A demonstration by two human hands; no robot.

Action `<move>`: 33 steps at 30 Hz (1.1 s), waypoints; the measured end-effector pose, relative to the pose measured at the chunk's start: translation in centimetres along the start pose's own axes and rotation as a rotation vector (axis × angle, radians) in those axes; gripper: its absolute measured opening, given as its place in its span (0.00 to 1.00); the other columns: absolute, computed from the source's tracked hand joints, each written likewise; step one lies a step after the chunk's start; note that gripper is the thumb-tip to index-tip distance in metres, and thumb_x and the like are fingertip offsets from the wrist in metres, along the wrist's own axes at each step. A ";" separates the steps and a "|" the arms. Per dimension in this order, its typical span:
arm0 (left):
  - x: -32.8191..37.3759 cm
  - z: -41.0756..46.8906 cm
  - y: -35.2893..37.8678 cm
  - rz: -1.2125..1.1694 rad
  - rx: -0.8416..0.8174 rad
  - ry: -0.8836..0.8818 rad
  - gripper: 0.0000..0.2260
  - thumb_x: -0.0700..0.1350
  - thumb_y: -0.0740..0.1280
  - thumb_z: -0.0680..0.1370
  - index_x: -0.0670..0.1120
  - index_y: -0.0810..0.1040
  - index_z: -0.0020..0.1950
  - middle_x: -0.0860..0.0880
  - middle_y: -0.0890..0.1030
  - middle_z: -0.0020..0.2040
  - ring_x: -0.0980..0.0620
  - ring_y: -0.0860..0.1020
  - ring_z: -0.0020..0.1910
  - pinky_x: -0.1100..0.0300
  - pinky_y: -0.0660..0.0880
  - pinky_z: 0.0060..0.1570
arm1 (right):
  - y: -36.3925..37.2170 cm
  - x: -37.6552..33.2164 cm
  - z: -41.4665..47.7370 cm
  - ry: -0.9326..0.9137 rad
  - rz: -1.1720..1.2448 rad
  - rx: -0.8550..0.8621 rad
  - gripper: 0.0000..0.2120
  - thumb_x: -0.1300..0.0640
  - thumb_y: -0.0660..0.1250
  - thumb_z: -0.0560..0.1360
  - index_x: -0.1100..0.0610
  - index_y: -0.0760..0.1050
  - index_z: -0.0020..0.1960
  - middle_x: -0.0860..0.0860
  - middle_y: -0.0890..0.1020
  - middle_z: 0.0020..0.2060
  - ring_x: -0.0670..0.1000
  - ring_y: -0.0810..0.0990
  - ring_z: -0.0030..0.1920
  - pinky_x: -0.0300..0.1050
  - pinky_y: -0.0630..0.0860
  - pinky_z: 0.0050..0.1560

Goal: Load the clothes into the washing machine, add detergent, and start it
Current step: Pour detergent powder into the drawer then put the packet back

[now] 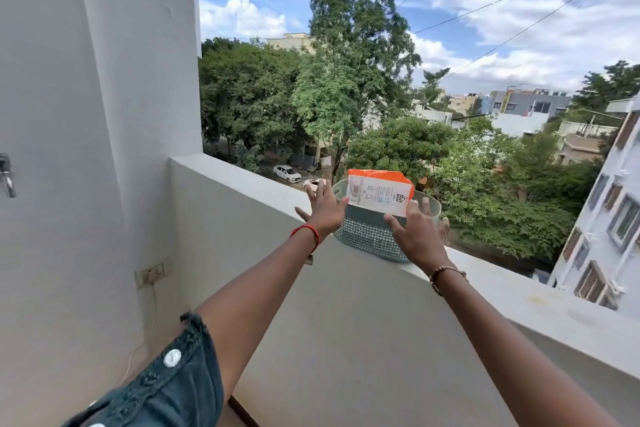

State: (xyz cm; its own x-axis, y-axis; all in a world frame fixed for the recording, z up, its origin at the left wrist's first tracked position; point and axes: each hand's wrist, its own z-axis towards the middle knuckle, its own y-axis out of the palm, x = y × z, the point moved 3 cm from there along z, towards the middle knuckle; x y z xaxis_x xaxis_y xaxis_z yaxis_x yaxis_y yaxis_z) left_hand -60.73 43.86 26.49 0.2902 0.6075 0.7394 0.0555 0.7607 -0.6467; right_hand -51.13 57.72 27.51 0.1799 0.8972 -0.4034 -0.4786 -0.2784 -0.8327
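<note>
A teal mesh basket (367, 236) stands on the white parapet ledge (519, 302) of a balcony. An orange and white detergent packet (379, 196) stands upright inside it, its printed side towards me. My left hand (323, 210) is stretched out with fingers spread, against the basket's left rim. My right hand (417, 234) has its thumb on the mesh front below the packet, and its straight fingers reach round the basket's right side. Neither hand closes on anything. No washing machine or clothes are in view.
A white wall (86, 114) fills the left, with a metal tap (7, 175) and a wall socket (150, 274) whose cord hangs down. Beyond the ledge is a drop to trees, parked cars and buildings. A white building (602, 236) stands close at the right.
</note>
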 end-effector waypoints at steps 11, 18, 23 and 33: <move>-9.5 -22.2 -10.2 -0.291 0.144 -0.075 0.24 0.51 0.50 0.83 0.47 0.49 0.77 0.49 0.47 0.78 0.52 0.41 0.76 0.46 0.44 0.74 | 5.3 -14.8 -19.4 -0.277 0.487 -0.205 0.26 0.52 0.62 0.77 0.63 0.62 0.71 0.60 0.71 0.67 0.55 0.70 0.68 0.44 0.66 0.64; -23.3 -43.5 -18.5 -0.385 0.426 -0.289 0.22 0.45 0.57 0.81 0.44 0.59 0.74 0.47 0.62 0.74 0.53 0.63 0.71 0.64 0.58 0.68 | 11.9 -25.5 -37.7 -0.396 0.730 -0.639 0.16 0.59 0.66 0.75 0.62 0.74 0.62 0.56 0.82 0.54 0.47 0.81 0.52 0.31 0.74 0.49; -33.3 -55.7 -24.7 -0.218 0.753 -0.499 0.20 0.39 0.61 0.79 0.40 0.65 0.72 0.42 0.67 0.71 0.49 0.66 0.70 0.67 0.58 0.63 | 16.8 -31.6 -45.9 -0.484 0.695 -0.790 0.09 0.60 0.68 0.74 0.61 0.80 0.53 0.51 0.83 0.47 0.47 0.81 0.47 0.39 0.77 0.48; -41.9 -67.2 -27.0 -0.190 0.881 -0.698 0.23 0.35 0.64 0.77 0.38 0.63 0.72 0.44 0.62 0.73 0.54 0.58 0.73 0.71 0.53 0.66 | 23.6 -37.4 -54.0 -0.491 0.582 -0.915 0.12 0.66 0.65 0.74 0.66 0.77 0.57 0.57 0.80 0.56 0.52 0.76 0.61 0.30 0.64 0.58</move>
State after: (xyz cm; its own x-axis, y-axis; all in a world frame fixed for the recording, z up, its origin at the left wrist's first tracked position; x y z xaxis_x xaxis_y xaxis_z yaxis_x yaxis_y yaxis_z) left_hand -10.17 -17.54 0.39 -0.2616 0.2503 0.9322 -0.7283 0.5825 -0.3608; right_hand -22.72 -0.92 2.47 -0.3049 0.5346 -0.7882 0.4472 -0.6503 -0.6141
